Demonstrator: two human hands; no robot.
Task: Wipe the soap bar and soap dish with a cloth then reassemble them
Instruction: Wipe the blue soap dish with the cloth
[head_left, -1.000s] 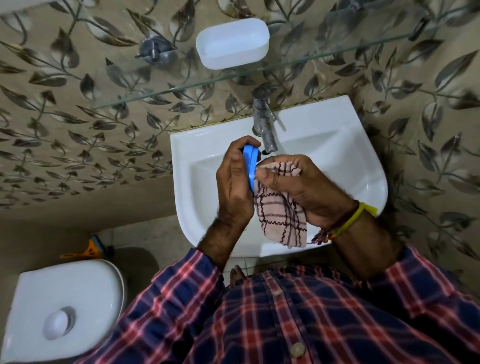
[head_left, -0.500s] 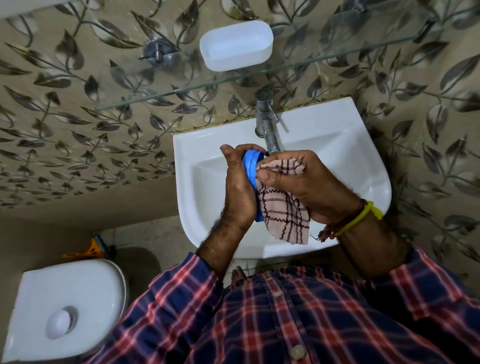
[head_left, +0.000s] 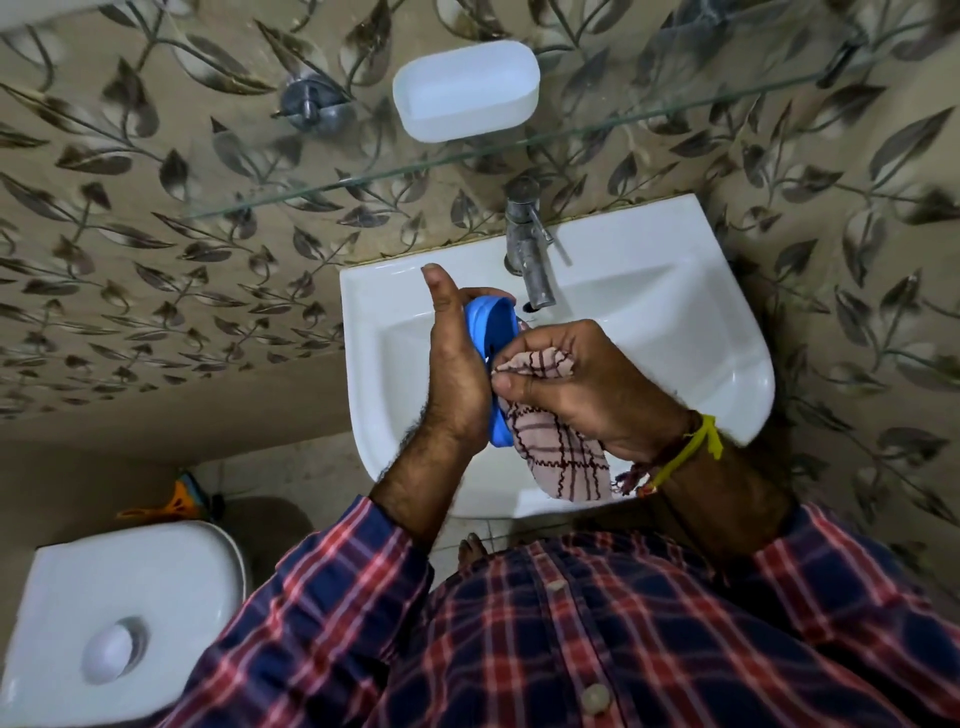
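Observation:
Over the white basin my left hand holds a blue soap-dish part on edge, its thumb pointing up. My right hand grips a pink checked cloth and presses it against the blue part's inner side; the cloth's tail hangs down toward the basin's front rim. A white soap-dish tray lies on the glass shelf above the tap. I see no soap bar.
A steel tap stands just behind my hands. A white toilet cistern lid is at the lower left, with an orange object on the floor behind it. A metal shelf bracket sits on the leaf-patterned wall.
The blue part has tilted so more of its inner face shows. My right hand with the cloth has slid lower along it. My left thumb has lifted straight up.

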